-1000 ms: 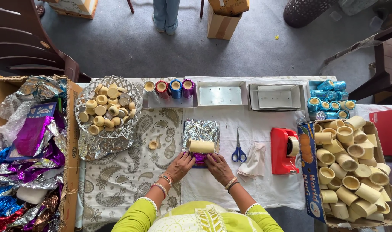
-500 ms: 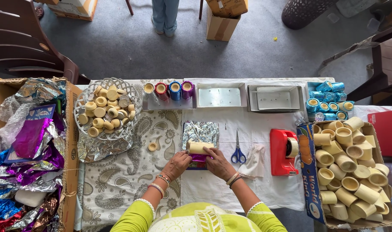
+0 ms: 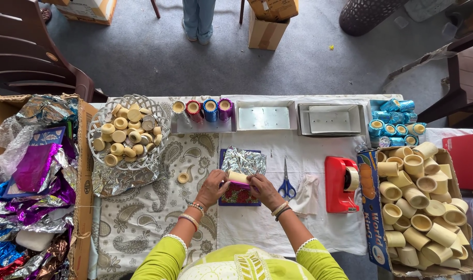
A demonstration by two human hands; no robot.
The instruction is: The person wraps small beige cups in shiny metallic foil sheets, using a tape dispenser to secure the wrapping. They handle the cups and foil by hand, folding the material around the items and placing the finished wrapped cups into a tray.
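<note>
At the far left edge a cardboard box [image 3: 83,171] brims with crumpled coloured foil, hemming in that side of the table [image 3: 143,228]. Beside it a wire basket [image 3: 161,122] of small cream cups sits on a sheet of foil, and one loose cup [image 3: 183,178] lies on the paisley cloth, near the left hand [image 3: 211,187]. The clearest room is the cloth in front of the person, on either side of the forearms. The left hand grips one end of a cream tube [image 3: 238,178], fingers curled round it; the right hand [image 3: 264,190] clasps the other end. The tube lies on its side between them, over a dark mat [image 3: 239,197] bearing a crinkled silver foil sheet [image 3: 244,161]. Just right lie blue-handled scissors [image 3: 286,185], then a red tape dispenser [image 3: 339,184], well apart. A box of cream tubes [image 3: 370,207] closes the right edge.
</note>
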